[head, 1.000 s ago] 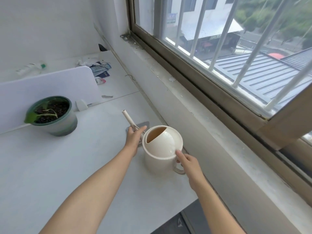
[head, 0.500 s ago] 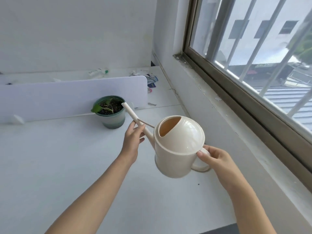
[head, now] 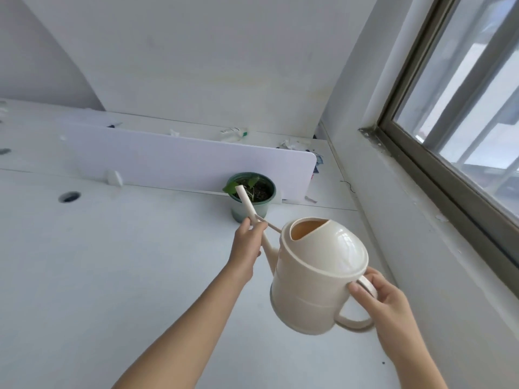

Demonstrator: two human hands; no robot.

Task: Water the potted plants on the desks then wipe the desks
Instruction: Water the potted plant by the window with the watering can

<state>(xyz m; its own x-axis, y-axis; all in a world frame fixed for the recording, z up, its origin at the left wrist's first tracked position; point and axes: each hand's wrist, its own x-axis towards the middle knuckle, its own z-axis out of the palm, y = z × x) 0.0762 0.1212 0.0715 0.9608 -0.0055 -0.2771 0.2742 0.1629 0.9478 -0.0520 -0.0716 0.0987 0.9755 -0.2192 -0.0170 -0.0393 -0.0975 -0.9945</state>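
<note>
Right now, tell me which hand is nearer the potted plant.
Left. The left hand grips the spout of the watering can just in front of the potted plant; the right hand holds the can's handle, farther back.

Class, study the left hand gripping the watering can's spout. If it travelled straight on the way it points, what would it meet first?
Probably the potted plant, just ahead of the left hand; the white divider stands behind it. Depth is unclear from one view.
</note>
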